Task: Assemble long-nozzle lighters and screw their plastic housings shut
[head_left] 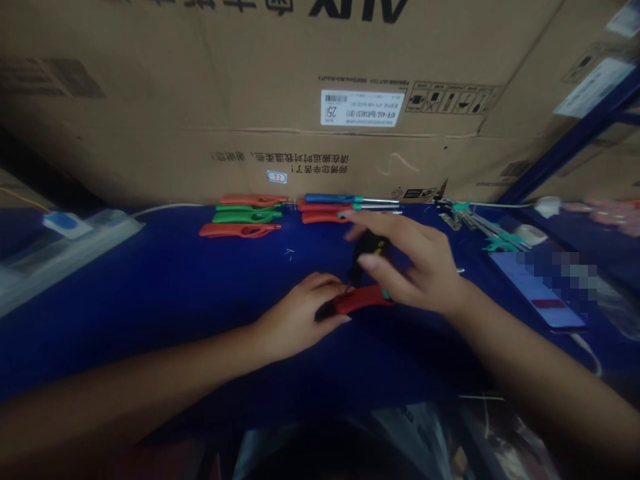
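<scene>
One red lighter (364, 300) is over the blue worktop (225, 283), its end held in my left grip (299, 317); my right grip (425, 267) curves around a black tool (369, 248), though I cannot tell how firmly.

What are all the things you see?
cardboard box: one, brown, back
table: one, blue, middle
plastic bag: one, clear, left
phone: one, pale screen, right
diagonal bar: one, blue, right
rods: several, silver and green, back right
handles without rods: several, orange and green, back
handles with rods: three, one blue, two red, beside those
front handle: one, red, in left hand
tool: one, black and yellow, by right hand
left hand: one, bare, centre
right hand: one, bare, right
</scene>
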`<state>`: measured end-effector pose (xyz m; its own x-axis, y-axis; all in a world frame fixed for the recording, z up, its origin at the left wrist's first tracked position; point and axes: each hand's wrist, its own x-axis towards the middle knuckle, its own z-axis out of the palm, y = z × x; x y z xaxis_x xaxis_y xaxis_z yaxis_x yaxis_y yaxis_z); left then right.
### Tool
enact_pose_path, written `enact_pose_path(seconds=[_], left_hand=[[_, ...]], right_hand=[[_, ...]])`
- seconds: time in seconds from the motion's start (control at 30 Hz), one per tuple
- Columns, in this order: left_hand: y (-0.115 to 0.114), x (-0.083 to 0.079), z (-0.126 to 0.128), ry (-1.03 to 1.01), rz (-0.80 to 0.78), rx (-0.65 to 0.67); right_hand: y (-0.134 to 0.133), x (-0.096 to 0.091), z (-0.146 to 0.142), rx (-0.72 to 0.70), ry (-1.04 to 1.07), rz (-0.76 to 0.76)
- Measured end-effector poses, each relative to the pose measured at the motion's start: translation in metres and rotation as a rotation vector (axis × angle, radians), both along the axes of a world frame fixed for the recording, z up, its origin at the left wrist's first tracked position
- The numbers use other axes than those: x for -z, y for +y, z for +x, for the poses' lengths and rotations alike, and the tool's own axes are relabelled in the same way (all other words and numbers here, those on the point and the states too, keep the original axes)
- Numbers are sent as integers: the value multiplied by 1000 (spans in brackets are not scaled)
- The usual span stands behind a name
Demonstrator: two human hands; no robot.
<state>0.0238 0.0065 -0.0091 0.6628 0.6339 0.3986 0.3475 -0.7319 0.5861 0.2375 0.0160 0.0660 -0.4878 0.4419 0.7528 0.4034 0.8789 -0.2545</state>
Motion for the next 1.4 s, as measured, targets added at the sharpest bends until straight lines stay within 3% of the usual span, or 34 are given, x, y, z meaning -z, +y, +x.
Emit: enact_pose_path(seconds=[0.07, 0.1, 0.13, 0.27, 0.3, 0.43, 0.47, 0.6, 0.63, 0.8, 0.83, 0.97, 1.0, 1.13, 1.17, 1.3, 1.33, 1.4], left_hand=[[0, -1, 0, 4, -9, 9], [0, -1, 0, 5, -11, 9], [0, -1, 0, 4, -8, 5], [-1, 0, 0, -18, 2, -15], [-1, -1, 0, -25, -3, -12], [-1, -3, 1, -47, -25, 25], [-1, -4, 1, -47, -28, 27], [-1, -3, 0, -47, -23, 13], [-1, -2, 0, -46, -22, 13], [-1, -3, 0, -40, -29, 26], [-1, -2, 0, -42, -24, 24], [0, -1, 0, -34, -4, 10], [0, 0, 0, -32, -5, 12], [0, -1, -1, -27, -8, 25], [-1, -1, 0, -25, -6, 24], [-1, -1, 0, -24, 0, 18], [-1, -2, 0, -25, -4, 17], [-1, -3, 0, -27, -17, 21]], right_hand=[[-2, -1, -1, -47, -29, -182], [-2, -1, -1, -53, -25, -203], [-3, 0, -2, -35, -11, -152], [-2, 3, -1, 152, -8, 327], [-2, 3, -1, 164, -29, 327], [-2, 1, -2, 31, -41, -88], [-1, 1, -2, 18, -13, -104], [1, 4, -1, 170, 91, 265], [1, 4, 0, 178, 90, 294], [-1, 0, -5, -18, 45, -89], [-2, 0, -5, -10, 68, -66], [-4, 3, -6, 140, 113, 267], [-5, 4, -6, 143, 92, 255], [-6, 1, -7, 5, 52, -60], [-5, 0, -7, -1, 70, -46], [-1, 0, -1, 106, 57, 246], [0, 0, 0, 100, 22, 228], [0, 0, 0, 17, -24, 33]])
